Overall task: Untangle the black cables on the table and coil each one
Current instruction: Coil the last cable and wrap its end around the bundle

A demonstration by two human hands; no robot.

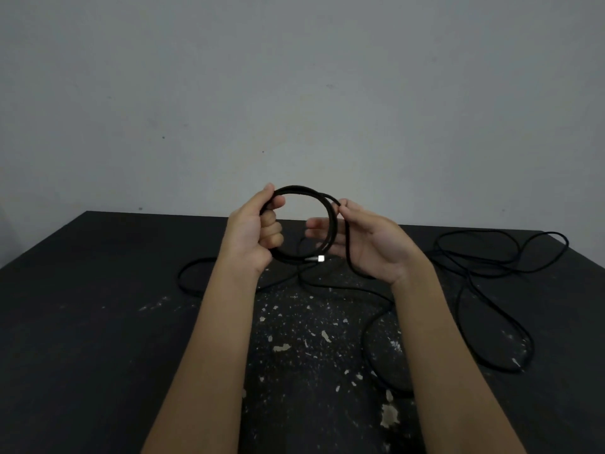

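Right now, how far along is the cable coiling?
Done: a few turns sit wound in the coil, with its silver plug at the bottom.
In hand: the left hand grips the coil and the right hand pinches the loose tail feeding it.
Left: that tail trails over the table, and the loops at the right lie uncoiled. I see no finished coil set down.

Just the one view here, worn on the person's head, and it looked forward and down, wide-angle. It sat close over the dark table (98, 322), whose near edge ran off the bottom, while the grey wall (294, 93) filled the upper half.
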